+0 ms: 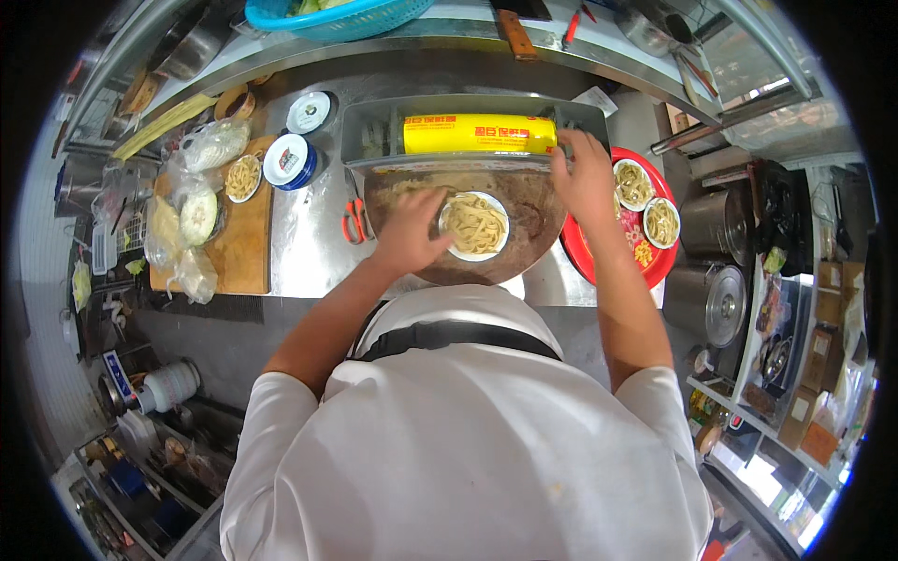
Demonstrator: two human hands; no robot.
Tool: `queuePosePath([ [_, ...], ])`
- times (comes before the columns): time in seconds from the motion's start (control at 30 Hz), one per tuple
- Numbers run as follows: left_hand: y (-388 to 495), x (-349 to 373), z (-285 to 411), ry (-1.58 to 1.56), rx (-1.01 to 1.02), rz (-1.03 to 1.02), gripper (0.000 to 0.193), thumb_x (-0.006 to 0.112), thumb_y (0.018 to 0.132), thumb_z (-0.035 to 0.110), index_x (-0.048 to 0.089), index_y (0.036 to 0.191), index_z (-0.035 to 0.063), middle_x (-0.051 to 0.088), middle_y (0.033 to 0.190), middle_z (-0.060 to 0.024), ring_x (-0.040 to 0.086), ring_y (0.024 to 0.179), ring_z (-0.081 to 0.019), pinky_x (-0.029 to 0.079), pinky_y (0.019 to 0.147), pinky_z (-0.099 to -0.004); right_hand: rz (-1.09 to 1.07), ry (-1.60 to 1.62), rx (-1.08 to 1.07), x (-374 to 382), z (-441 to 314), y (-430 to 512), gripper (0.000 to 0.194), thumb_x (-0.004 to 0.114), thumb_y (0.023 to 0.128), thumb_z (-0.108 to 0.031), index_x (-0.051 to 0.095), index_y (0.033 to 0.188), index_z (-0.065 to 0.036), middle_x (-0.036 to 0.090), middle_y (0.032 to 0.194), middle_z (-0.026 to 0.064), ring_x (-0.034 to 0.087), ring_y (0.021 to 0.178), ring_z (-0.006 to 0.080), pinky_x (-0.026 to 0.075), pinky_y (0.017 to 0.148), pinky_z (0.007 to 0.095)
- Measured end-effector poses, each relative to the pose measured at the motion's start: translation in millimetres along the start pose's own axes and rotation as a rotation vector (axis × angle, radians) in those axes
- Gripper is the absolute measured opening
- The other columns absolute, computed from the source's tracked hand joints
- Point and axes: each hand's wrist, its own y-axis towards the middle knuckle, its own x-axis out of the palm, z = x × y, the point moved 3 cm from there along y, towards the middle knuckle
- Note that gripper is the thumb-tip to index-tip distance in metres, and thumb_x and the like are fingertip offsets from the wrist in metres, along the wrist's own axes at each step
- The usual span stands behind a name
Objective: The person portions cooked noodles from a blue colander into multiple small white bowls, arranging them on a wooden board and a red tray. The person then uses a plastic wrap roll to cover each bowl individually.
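A white bowl of flat noodles stands on a round wooden chopping board in front of me. My left hand is beside the bowl's left rim with its fingers spread; I cannot tell whether it touches the rim. Behind the board is a metal cling film holder with a roll in yellow printed wrap inside. At the roll's right end, my right hand reaches over the holder's corner, thumb and fingers apart, gripping nothing that I can see.
Right of the board, a red tray carries several wrapped noodle bowls. Red-handled scissors lie to the left, near stacked bowls. A wooden cutting board holds bagged food. Overhead, a shelf bears a cleaver and a blue basket.
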Motion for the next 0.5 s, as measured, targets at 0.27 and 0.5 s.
queuePosePath([
  [0.27, 85.6, -59.9, -24.5, 0.036, 0.167, 0.404, 0.032, 0.071, 0.089, 0.005, 0.071, 0.121, 0.0022, 0.069, 0.120, -0.0193, 0.062, 0.115, -0.0415, 0.050, 0.102, -0.0481, -0.610, -0.441, 0.178, 17.1, -13.9, 67.5, 0.033, 0.057, 0.099, -0.020, 0.071, 0.126, -0.006, 0.077, 0.120, 0.0198, 0.074, 0.114, 0.0383, 0.059, 0.094, 0.0496],
  [0.5, 87.8, -57.3, -52.1, 0.037, 0.141, 0.321, 0.024, 0.073, 0.091, 0.008, 0.072, 0.114, 0.0023, 0.070, 0.115, -0.0165, 0.064, 0.110, -0.0380, 0.052, 0.099, -0.0460, -0.561, -0.129, 0.256, 59.9, 15.6, 73.0, 0.024, 0.062, 0.097, -0.016, 0.071, 0.116, -0.004, 0.077, 0.117, 0.0172, 0.075, 0.106, 0.0344, 0.060, 0.092, 0.0481],
])
